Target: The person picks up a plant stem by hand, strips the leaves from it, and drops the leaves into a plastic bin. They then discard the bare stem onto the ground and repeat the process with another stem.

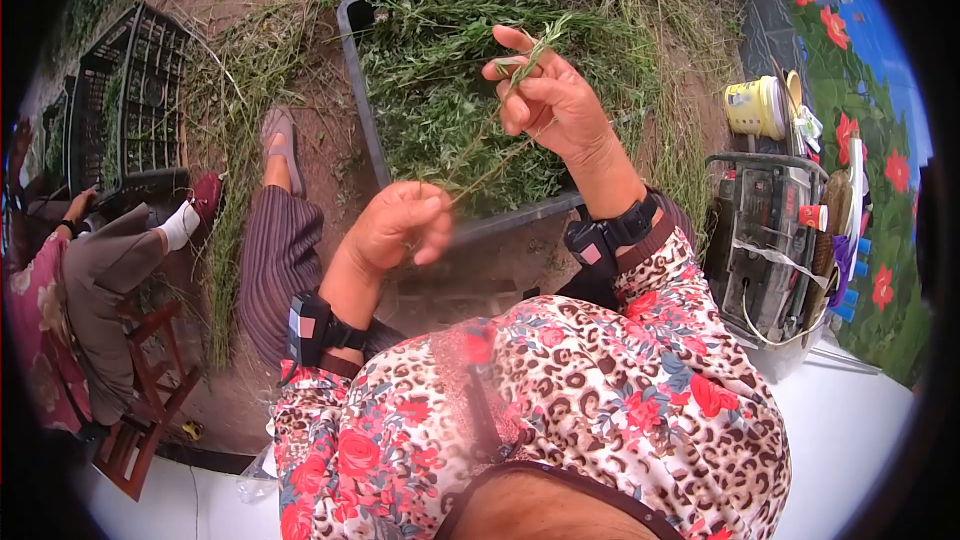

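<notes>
A thin leafy plant stem [490, 175] runs slantwise between my two hands, above a dark crate [362, 90] heaped with cut green plants [430, 50]. My right hand [555, 105] grips its leafy upper end between thumb and fingers, the index finger raised. Lower and to the left, my left hand [400, 225] is closed at the stem's lower end; its fingertips are slightly blurred. Both wrists carry black strapped devices, and the crate stands just in front of my knees.
Stripped stalks [250, 70] lie over the ground on both sides. At left, another person [100, 280] sits by a black slatted crate [130, 90]. To the right are a yellow-and-white bucket [755, 107] and a clear-sided container [770, 240]. A flowered backdrop [860, 140] hangs behind them.
</notes>
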A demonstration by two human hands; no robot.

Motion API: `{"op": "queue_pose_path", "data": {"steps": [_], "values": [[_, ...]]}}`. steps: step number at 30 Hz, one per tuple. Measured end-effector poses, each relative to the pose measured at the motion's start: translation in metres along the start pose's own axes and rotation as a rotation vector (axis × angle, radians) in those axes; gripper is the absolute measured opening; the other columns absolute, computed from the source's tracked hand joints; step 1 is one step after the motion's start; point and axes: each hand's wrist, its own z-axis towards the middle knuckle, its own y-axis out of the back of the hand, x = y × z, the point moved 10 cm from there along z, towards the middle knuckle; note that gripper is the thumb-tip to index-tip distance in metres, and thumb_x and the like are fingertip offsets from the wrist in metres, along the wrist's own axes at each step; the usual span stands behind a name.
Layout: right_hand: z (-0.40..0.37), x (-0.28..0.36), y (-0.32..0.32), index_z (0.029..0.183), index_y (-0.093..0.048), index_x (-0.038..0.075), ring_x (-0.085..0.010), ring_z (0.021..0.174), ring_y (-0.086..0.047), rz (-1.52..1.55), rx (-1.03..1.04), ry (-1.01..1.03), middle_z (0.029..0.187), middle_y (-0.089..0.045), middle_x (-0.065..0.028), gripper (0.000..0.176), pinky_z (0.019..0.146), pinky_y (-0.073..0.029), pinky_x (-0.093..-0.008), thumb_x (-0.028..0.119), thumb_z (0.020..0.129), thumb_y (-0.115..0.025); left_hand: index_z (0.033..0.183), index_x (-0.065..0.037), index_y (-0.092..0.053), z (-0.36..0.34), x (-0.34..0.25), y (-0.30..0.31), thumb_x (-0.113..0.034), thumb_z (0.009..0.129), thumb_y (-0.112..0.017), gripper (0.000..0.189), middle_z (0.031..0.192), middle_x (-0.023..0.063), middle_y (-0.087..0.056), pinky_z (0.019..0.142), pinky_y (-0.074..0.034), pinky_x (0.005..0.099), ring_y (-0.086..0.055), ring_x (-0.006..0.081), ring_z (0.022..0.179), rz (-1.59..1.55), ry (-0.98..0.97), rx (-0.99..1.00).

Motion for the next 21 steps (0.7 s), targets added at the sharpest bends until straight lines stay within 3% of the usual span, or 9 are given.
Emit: {"op": "queue_pose_path", "data": {"steps": [3,7,18,21], "values": [[-0.001,-0.003,-0.001,0.129,-0.04,0.003,-0.0155,0.065,-0.06,0.082,0.032,-0.002,0.099,-0.059,-0.0206,0.045,0.058,-0.052,-0.0311,-0.002,0.084,-0.046,0.092,-0.001,-0.056,0.002,0.001,-0.001,-0.015,0.086,-0.056,0.015,0.072,0.0082,-0.061,0.038,-0.042,0.0285,-0.059,0.0175,0.056,-0.043,-0.007,0.056],[0.0,-0.006,0.008,0.127,-0.042,0.002,-0.0167,0.067,-0.062,0.104,-0.028,0.007,0.093,-0.061,-0.0201,0.044,0.059,-0.054,-0.0316,-0.004,0.083,-0.047,0.091,-0.001,-0.056,0.002,0.001,-0.002,-0.016,0.087,-0.055,0.016,0.071,0.0079,-0.06,0.039,-0.041,0.0277,-0.056,0.017,0.054,-0.033,-0.003,0.051],[-0.006,0.011,0.024,0.128,-0.039,0.0,-0.0156,0.062,-0.06,-0.389,-0.361,0.101,0.08,-0.063,-0.0139,0.053,0.058,-0.053,-0.0293,-0.004,0.078,-0.056,0.09,-0.001,-0.058,0.002,0.0,-0.001,-0.018,0.087,-0.056,0.017,0.068,0.0073,-0.058,0.041,-0.039,0.0258,-0.051,0.0158,0.05,0.015,-0.014,0.015],[-0.007,0.018,0.024,0.125,-0.042,-0.001,-0.0142,0.06,-0.059,-0.597,-0.405,0.139,0.077,-0.064,-0.0116,0.051,0.058,-0.051,-0.0266,-0.003,0.077,-0.057,0.092,0.0,-0.056,0.005,0.001,0.003,-0.014,0.087,-0.055,0.016,0.074,0.0075,-0.063,0.041,-0.043,0.0269,-0.06,0.0161,0.057,-0.01,-0.03,0.056]]}}
